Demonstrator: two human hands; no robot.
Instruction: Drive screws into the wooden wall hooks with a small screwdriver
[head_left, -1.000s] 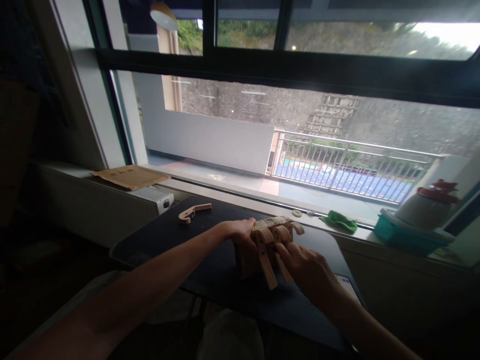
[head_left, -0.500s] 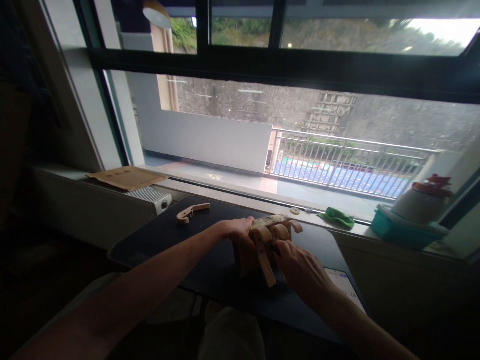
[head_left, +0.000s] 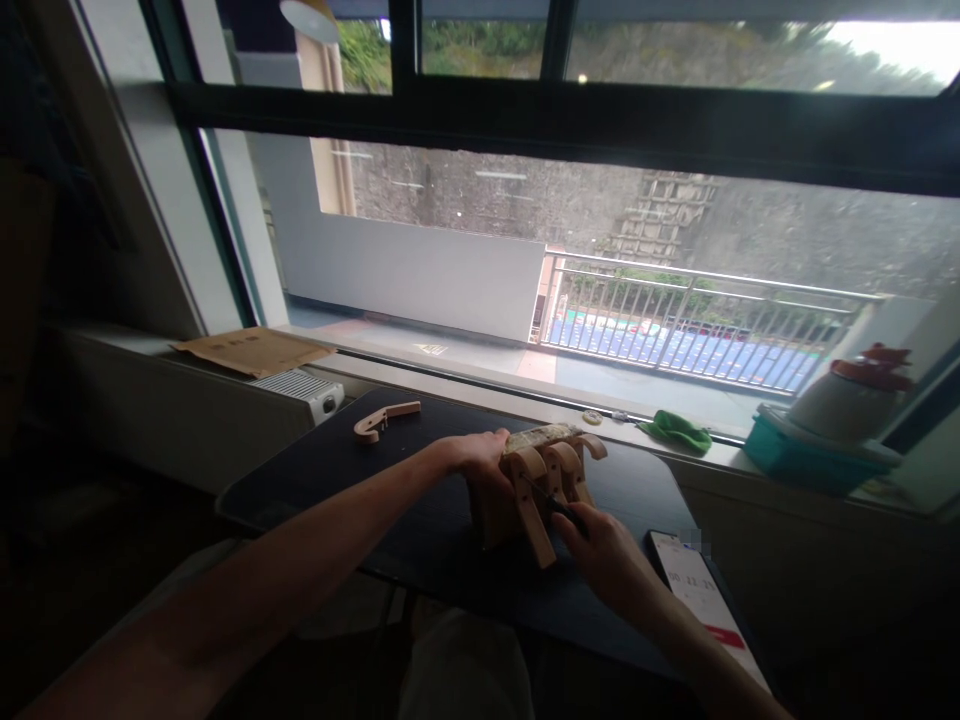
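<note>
My left hand (head_left: 480, 458) is closed on the left end of a wooden piece with a pale, rough top (head_left: 544, 436). Several curved wooden legs (head_left: 535, 522) are fixed along its near side, with dark screws showing in them. My right hand (head_left: 604, 550) grips the dark handle of a screwdriver (head_left: 568, 513), whose thin shaft slants up left to the nearest leg. Whether its tip sits in a screw is too small to tell. At the table's far left lies a loose hook-shaped wooden leg (head_left: 379, 423) with small screws sticking out.
The dark table (head_left: 315, 480) stands against the windowsill. A phone (head_left: 697, 595) lies on its right edge. On the sill are a green cloth item (head_left: 676, 431), a teal box (head_left: 814, 462) and a bottle (head_left: 851, 405). At left, a brown envelope (head_left: 255, 350) rests over a white heater (head_left: 307, 395).
My right hand has drawn back a little, down and to the right, so the screwdriver's handle and shaft now show. My left hand keeps its hold on the wooden piece.
</note>
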